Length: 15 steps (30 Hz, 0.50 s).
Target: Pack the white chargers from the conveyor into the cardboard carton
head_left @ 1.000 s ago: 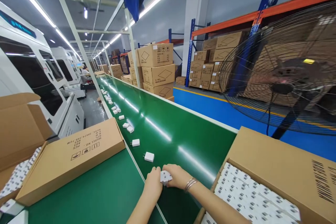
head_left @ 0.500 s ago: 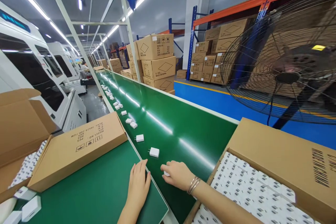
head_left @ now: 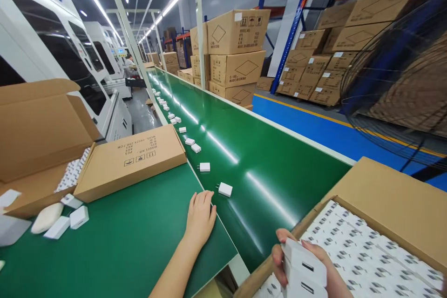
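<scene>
My left hand lies flat with its fingers stretched out on the edge of the green worktop, beside the belt. In my right hand, raised at the lower right, are two white USB chargers held side by side, their port ends facing me. On the green conveyor belt, a white charger with its prongs pointing left lies just beyond my left fingertips. Below my right hand stands an open carton filled with rows of white chargers.
On the worktop's left side sit an open carton, a flat cardboard box flap, loose chargers and a whitish rounded object. Several chargers line the belt's left edge. Stacked cartons and a large fan stand beyond.
My right hand has moved from the belt to above the right carton, and the chargers in it now show. My left hand stays at the worktop edge. The view has shifted.
</scene>
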Available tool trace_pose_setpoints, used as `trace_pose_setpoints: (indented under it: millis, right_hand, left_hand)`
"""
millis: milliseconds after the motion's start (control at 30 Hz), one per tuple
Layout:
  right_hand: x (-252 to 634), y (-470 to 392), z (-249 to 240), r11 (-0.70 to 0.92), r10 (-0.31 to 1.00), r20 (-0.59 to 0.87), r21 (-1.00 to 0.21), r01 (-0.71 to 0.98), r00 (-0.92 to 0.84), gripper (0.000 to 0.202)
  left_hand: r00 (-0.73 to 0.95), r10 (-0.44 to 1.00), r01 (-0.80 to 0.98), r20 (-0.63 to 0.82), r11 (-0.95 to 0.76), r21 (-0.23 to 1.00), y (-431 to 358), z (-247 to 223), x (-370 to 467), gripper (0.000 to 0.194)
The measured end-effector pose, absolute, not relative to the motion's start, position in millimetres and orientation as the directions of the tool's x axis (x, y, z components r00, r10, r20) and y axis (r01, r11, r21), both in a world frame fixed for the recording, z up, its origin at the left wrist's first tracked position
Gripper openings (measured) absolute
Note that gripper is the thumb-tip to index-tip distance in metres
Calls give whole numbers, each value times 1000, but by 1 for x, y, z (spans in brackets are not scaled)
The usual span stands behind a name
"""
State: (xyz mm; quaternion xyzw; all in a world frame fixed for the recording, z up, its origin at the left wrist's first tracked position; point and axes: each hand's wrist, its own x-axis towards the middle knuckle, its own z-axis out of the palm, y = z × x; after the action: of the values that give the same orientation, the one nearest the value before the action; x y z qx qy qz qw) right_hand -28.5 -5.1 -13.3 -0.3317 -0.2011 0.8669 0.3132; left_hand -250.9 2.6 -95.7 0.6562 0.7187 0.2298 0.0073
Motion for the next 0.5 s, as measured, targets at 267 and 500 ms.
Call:
trace_pose_setpoints:
  millis: [267,500]
  right_hand:
    - [-30,-13,-17,-754,568,-299,-561,-340,-767,32]
    - [-32,-17,-15,-763,527,-196,-538,-358,-827,28]
  left_hand:
    - [-128,958,941,256,36,338,5,-95,-253,34]
    - [-124,963,946,238,43,321,5,-94,-253,33]
